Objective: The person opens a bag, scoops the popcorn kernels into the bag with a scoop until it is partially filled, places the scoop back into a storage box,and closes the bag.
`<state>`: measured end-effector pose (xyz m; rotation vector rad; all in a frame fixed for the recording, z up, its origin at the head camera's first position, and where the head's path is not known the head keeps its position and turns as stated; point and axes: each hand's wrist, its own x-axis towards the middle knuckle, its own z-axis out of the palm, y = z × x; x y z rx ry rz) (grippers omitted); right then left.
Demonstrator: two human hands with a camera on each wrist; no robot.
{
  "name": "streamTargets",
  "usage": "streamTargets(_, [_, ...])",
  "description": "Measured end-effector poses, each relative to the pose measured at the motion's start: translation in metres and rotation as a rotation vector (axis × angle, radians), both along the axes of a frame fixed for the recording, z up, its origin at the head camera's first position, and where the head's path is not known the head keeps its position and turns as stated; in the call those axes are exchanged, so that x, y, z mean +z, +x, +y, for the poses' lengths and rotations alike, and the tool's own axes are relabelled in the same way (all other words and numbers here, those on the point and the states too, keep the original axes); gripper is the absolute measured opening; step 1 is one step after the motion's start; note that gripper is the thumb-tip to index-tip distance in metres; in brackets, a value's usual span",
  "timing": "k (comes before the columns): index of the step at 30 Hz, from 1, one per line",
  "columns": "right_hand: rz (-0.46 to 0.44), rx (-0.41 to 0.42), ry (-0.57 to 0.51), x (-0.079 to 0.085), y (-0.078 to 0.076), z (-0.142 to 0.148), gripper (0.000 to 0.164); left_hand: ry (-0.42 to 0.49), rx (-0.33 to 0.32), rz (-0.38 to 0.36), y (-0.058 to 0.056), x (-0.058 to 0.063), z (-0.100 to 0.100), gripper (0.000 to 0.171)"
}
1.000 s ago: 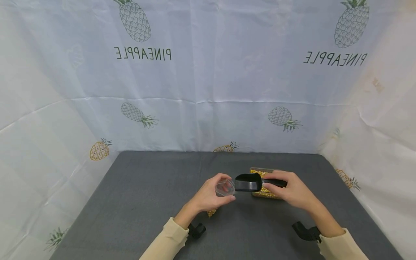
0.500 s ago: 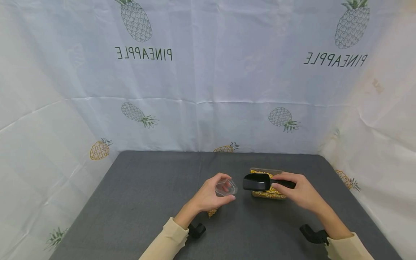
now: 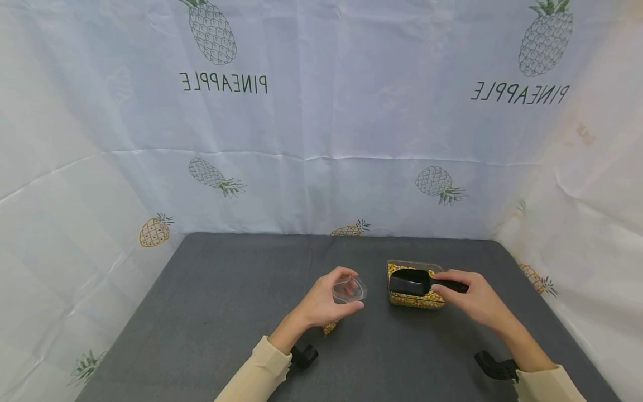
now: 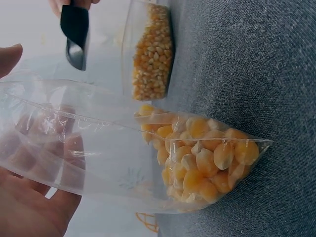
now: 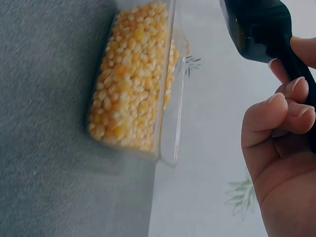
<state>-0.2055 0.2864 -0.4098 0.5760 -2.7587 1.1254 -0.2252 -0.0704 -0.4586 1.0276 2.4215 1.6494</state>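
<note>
While the right hand (image 3: 474,298) pinches a black plastic scoop (image 3: 410,282), its long axis runs crosswise, pointing left. The left hand (image 3: 324,301) curls round a clear plastic bag (image 4: 123,143).

Counting one scoop (image 3: 411,282), one bag (image 4: 108,138), one tub (image 5: 162,108) here
The lone scoop's sitting in the right hand (image 3: 469,296), the only bag's in the left hand (image 3: 318,301), and the single tub's sitting just by the right one, so I'm counting two hands. Two batches of corn kernels (image 4: 207,158) are showing, one per container, way too many kernels to count. Two black wrist pieces (image 3: 305,356) and two cream sleeves (image 3: 251,371) are showing back behind the hands, two PINEAPPLE words (image 3: 223,83) way beyond them.
</note>
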Motion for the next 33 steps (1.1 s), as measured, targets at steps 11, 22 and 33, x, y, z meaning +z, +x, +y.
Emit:
streamTargets(11, [-0.030,-0.046,0.050,-0.008,-0.003,0.016,0.032,0.011,-0.004,-0.009,0.001,0.001,0.000,0.051])
streamTargets(22, [-0.052,-0.083,0.074,-0.017,-0.004,0.031,0.034,0.024,-0.011,0.003,0.000,0.000,-0.001,0.050])
streamTargets(33, [-0.132,-0.103,0.009,-0.024,-0.005,0.045,0.040,0.017,-0.002,-0.008,0.000,0.001,0.000,0.050])
